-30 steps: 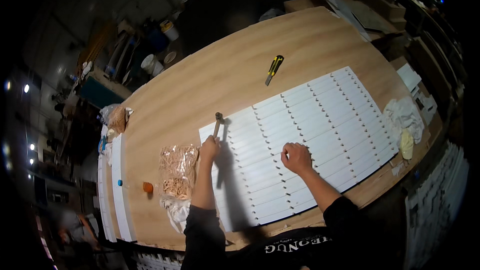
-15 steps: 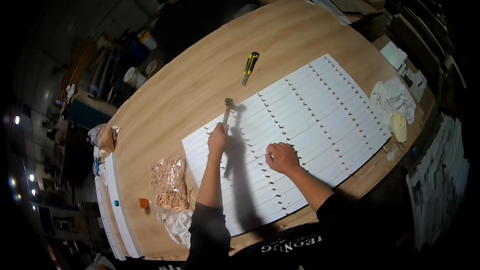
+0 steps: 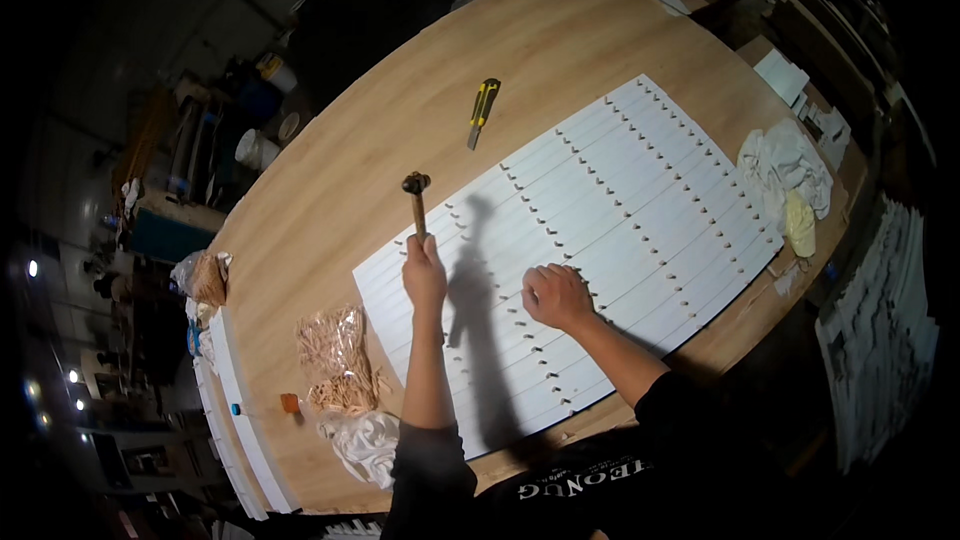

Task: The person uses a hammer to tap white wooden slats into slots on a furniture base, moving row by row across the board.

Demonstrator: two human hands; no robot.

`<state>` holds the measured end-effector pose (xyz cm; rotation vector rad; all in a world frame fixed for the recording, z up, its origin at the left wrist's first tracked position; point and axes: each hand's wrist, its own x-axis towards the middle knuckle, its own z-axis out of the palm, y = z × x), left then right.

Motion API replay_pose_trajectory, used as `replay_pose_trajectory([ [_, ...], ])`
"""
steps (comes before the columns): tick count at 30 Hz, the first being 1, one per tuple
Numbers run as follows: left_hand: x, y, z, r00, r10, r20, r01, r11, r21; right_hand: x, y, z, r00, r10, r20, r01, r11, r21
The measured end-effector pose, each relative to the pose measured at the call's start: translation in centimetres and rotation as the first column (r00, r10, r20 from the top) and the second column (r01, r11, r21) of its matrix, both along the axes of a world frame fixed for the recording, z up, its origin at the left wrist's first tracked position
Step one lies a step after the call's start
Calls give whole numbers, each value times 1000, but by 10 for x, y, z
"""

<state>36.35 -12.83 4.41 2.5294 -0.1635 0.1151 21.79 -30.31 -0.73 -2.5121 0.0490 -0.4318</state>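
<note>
My left hand (image 3: 424, 275) grips the wooden handle of a small hammer (image 3: 416, 196), its dark head raised above the left end of a row of white slats (image 3: 620, 190) laid side by side on the wooden table (image 3: 400, 110). The slats carry lines of small wooden dowels. My right hand (image 3: 556, 295) rests curled on the slats near the middle, fingers pinched at a dowel; what it holds is too small to tell.
A yellow-and-black utility knife (image 3: 482, 110) lies beyond the slats. A clear bag of wooden dowels (image 3: 335, 355) and a white cloth (image 3: 362, 440) sit at the near left. White rags (image 3: 785, 170) lie at the right end. Long white strips (image 3: 235, 410) line the left edge.
The view has shifted and drawn closer. My left hand has lifted the hammer a little higher; my right hand stays on the slats at nearly the same spot.
</note>
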Motion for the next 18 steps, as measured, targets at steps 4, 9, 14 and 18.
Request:
replay_pose_trajectory([
  [4, 9, 20, -10, 994, -47, -100, 60, 989, 136, 1, 3, 2, 1000, 6, -20, -6, 1000, 12],
  [9, -24, 11, -5, 1000, -2, -30, -1, 996, -93, 1, -1, 1, 1000, 11, -7, -11, 1000, 12],
  [14, -6, 20, -2, 989, -47, -137, 54, 997, 50, 3, -3, 3, 999, -3, 49, 2, 1000, 6],
  [18, -17, 22, -14, 993, -53, -105, 59, 997, 52, 0, 2, 1, 1000, 18, 24, -18, 1000, 18],
])
